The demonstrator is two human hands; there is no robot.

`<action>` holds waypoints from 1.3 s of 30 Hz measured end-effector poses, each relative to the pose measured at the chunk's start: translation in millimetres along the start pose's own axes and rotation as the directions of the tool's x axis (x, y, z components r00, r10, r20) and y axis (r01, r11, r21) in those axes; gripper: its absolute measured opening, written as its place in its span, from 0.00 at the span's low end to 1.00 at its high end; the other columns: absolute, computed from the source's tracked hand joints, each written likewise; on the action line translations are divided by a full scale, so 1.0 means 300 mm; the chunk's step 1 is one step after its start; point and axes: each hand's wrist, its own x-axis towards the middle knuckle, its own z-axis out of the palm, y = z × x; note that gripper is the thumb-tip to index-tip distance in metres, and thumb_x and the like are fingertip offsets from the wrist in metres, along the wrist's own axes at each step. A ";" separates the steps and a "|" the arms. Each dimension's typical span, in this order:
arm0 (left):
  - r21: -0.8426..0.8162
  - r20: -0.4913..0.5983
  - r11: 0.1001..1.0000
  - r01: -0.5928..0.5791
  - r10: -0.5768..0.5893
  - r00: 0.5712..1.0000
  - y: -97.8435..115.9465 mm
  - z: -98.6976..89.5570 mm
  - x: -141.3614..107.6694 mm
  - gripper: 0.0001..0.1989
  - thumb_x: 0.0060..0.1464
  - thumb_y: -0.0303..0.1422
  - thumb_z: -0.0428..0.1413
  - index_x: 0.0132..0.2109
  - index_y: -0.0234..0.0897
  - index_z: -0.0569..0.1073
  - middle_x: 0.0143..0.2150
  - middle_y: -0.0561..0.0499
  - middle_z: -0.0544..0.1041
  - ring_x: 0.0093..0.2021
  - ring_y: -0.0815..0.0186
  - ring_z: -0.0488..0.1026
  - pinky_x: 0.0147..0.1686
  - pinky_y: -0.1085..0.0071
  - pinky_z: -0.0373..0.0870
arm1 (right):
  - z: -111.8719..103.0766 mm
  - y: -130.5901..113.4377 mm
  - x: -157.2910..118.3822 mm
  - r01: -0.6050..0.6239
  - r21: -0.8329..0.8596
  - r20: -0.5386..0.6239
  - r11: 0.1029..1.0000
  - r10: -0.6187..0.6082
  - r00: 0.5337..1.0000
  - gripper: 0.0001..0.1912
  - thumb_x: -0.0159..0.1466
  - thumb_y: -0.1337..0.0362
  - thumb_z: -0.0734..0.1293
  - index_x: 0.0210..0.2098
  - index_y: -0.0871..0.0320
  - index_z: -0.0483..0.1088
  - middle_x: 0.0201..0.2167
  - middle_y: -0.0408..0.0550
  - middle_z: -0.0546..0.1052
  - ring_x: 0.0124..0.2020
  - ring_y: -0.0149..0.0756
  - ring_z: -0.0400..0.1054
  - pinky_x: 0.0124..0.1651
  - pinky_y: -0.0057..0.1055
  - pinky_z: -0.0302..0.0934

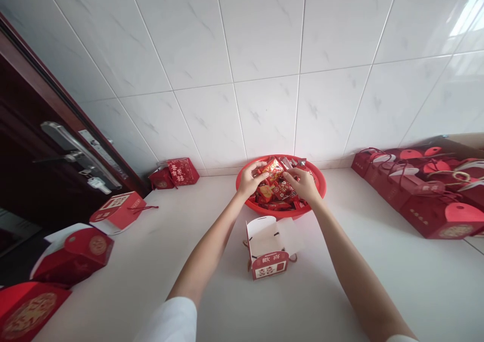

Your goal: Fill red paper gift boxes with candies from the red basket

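Note:
A round red plastic basket stands against the wall, heaped with red and gold wrapped packets. Over its left part is my left hand, fingers curled round the edge of a shiny red and gold packet. My right hand is over the right part, thumb and fingers close together at the packets; whether something is pinched there is too small to tell. In front of the basket sits a small open red and white box, its flaps up and its white inside showing, with rope loops at the sides.
Several red gift boxes line the left side near a dark door with a metal handle. Two more stand by the wall. Many red boxes with cord handles crowd the right side. The tiled wall rises behind.

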 end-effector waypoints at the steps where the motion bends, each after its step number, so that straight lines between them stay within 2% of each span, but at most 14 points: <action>1: -0.019 0.019 1.000 -0.009 0.009 1.000 0.004 0.001 -0.002 0.19 0.53 0.40 0.62 0.51 0.37 0.76 0.57 0.44 0.78 0.55 0.56 0.76 0.53 0.61 0.74 | -0.001 0.000 0.001 -0.007 0.048 0.004 0.999 0.007 1.000 0.16 0.63 0.49 0.67 0.35 0.55 0.77 0.35 0.51 0.82 0.39 0.46 0.77 0.40 0.37 0.69; 5: -0.121 0.030 0.992 -0.028 0.032 0.999 0.018 -0.001 -0.006 0.19 0.49 0.40 0.65 0.47 0.37 0.76 0.54 0.44 0.79 0.55 0.55 0.75 0.56 0.59 0.72 | -0.007 -0.002 0.005 -0.092 0.244 -0.023 0.965 0.100 0.995 0.23 0.57 0.45 0.72 0.41 0.56 0.73 0.34 0.51 0.82 0.39 0.45 0.78 0.40 0.38 0.71; 7: -0.166 0.044 0.986 -0.020 0.028 0.999 0.023 0.000 -0.007 0.20 0.48 0.39 0.65 0.47 0.37 0.76 0.54 0.45 0.79 0.55 0.56 0.76 0.55 0.59 0.73 | -0.010 -0.008 0.002 -0.129 0.307 0.005 0.943 0.134 0.991 0.26 0.54 0.44 0.74 0.43 0.55 0.72 0.34 0.50 0.82 0.38 0.45 0.78 0.38 0.38 0.71; 11: -0.172 0.133 0.985 0.000 0.023 0.991 0.022 0.006 -0.005 0.24 0.47 0.36 0.66 0.52 0.37 0.76 0.54 0.45 0.79 0.54 0.57 0.76 0.53 0.62 0.74 | -0.021 -0.022 -0.009 -0.109 0.378 0.080 0.920 0.085 0.993 0.22 0.54 0.45 0.74 0.35 0.56 0.72 0.33 0.49 0.81 0.36 0.44 0.77 0.35 0.36 0.71; 14: -0.123 0.073 0.992 0.028 -0.019 0.997 0.003 -0.006 0.012 0.23 0.52 0.35 0.62 0.55 0.36 0.75 0.52 0.44 0.81 0.52 0.58 0.78 0.51 0.63 0.76 | -0.026 -0.019 -0.010 -0.122 0.457 -0.029 0.881 0.151 0.988 0.20 0.52 0.48 0.75 0.31 0.55 0.69 0.30 0.47 0.80 0.32 0.41 0.75 0.33 0.34 0.70; 16: 0.020 -0.013 0.999 0.038 -0.038 0.999 -0.012 -0.035 0.028 0.18 0.56 0.33 0.58 0.53 0.35 0.76 0.50 0.44 0.81 0.50 0.59 0.79 0.51 0.63 0.76 | -0.027 -0.010 -0.004 -0.134 0.532 -0.117 0.836 0.229 0.966 0.20 0.50 0.49 0.75 0.30 0.54 0.67 0.29 0.46 0.80 0.31 0.39 0.74 0.33 0.33 0.70; 18: 0.214 -0.035 0.976 0.050 -0.043 0.998 -0.021 -0.078 0.042 0.15 0.57 0.30 0.56 0.50 0.34 0.78 0.49 0.44 0.82 0.49 0.60 0.80 0.52 0.63 0.76 | -0.026 -0.001 0.004 -0.135 0.596 -0.174 0.792 0.292 0.941 0.20 0.48 0.49 0.76 0.28 0.55 0.67 0.29 0.45 0.80 0.31 0.38 0.74 0.33 0.32 0.70; 20: 0.348 0.008 0.936 0.050 -0.056 0.998 -0.018 -0.122 0.049 0.13 0.54 0.27 0.56 0.46 0.35 0.79 0.48 0.45 0.83 0.47 0.60 0.80 0.52 0.63 0.76 | -0.025 0.004 0.010 -0.132 0.645 -0.200 0.753 0.334 0.921 0.20 0.47 0.51 0.77 0.29 0.55 0.70 0.29 0.45 0.80 0.30 0.37 0.74 0.32 0.31 0.69; 23: 0.458 0.114 0.888 0.034 -0.097 0.989 0.001 -0.160 0.047 0.15 0.48 0.26 0.61 0.45 0.36 0.81 0.47 0.46 0.83 0.48 0.56 0.80 0.54 0.61 0.74 | -0.026 -0.001 0.013 -0.136 0.717 -0.205 0.683 0.394 0.896 0.20 0.45 0.53 0.78 0.32 0.56 0.74 0.29 0.44 0.80 0.29 0.36 0.73 0.29 0.29 0.68; 27: 0.740 0.287 0.671 -0.050 -0.248 0.925 0.023 -0.138 0.039 0.27 0.48 0.31 0.65 0.57 0.39 0.77 0.56 0.42 0.80 0.59 0.46 0.74 0.61 0.55 0.68 | -0.029 -0.021 0.010 -0.151 0.776 -0.178 0.613 0.443 0.879 0.18 0.43 0.55 0.78 0.31 0.56 0.76 0.28 0.44 0.81 0.30 0.38 0.75 0.29 0.30 0.70; 29: 0.767 0.307 0.638 -0.062 -0.280 0.909 0.023 -0.113 0.039 0.28 0.48 0.30 0.64 0.59 0.38 0.76 0.59 0.41 0.78 0.61 0.44 0.73 0.61 0.55 0.67 | -0.029 -0.028 0.009 -0.150 0.790 -0.171 0.595 0.448 0.878 0.18 0.43 0.56 0.78 0.31 0.57 0.76 0.28 0.45 0.81 0.30 0.38 0.75 0.29 0.30 0.70; 34: 0.717 0.351 0.694 -0.064 -0.281 0.893 -0.002 -0.082 0.049 0.20 0.52 0.26 0.59 0.53 0.40 0.81 0.55 0.45 0.81 0.56 0.53 0.77 0.56 0.64 0.71 | -0.029 -0.025 0.019 -0.127 0.824 -0.197 0.551 0.490 0.849 0.15 0.42 0.58 0.77 0.28 0.57 0.76 0.24 0.43 0.80 0.26 0.35 0.73 0.26 0.28 0.69; 36: 0.583 0.371 0.813 -0.018 -0.246 0.896 -0.019 -0.085 0.054 0.17 0.52 0.27 0.60 0.49 0.39 0.82 0.52 0.46 0.82 0.53 0.54 0.78 0.56 0.64 0.72 | -0.029 -0.021 0.024 -0.116 0.837 -0.208 0.534 0.507 0.837 0.13 0.42 0.59 0.76 0.27 0.57 0.75 0.23 0.42 0.79 0.24 0.35 0.72 0.26 0.28 0.68; 39: 0.261 0.340 0.960 0.098 -0.186 0.922 -0.046 -0.090 0.059 0.17 0.52 0.32 0.63 0.50 0.35 0.82 0.53 0.42 0.81 0.52 0.52 0.79 0.57 0.59 0.72 | -0.030 -0.022 0.026 -0.116 0.852 -0.199 0.510 0.521 0.830 0.11 0.43 0.61 0.75 0.25 0.58 0.75 0.22 0.42 0.78 0.24 0.34 0.72 0.25 0.28 0.68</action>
